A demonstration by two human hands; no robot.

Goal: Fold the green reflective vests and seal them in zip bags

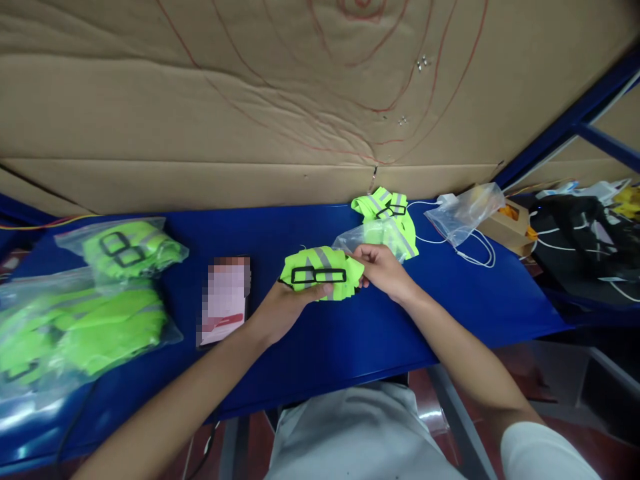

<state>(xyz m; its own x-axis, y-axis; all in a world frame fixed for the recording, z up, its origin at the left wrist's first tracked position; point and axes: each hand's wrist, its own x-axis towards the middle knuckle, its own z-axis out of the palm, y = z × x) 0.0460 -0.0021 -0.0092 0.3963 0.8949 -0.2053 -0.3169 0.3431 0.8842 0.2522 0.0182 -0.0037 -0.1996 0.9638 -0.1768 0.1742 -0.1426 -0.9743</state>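
1. A blue table (350, 340) spreads beneath both hands.
2. Well left of the left hand (283, 307) lies a stack of bagged green vests (85, 333).
3. A folded vest (320, 272), bright green with grey stripes and black buckles, is held between the two hands just above the table.
4. Just beyond the right hand (383, 270) lies a clear bag (367, 235), with a loose vest (387, 207) farther back.
5. The left hand grips the folded vest's left end, thumb on top; the right hand pinches its right end.

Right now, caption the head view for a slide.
Left hand and right hand hold a folded neon vest at the blue table, bagged vests alongside.
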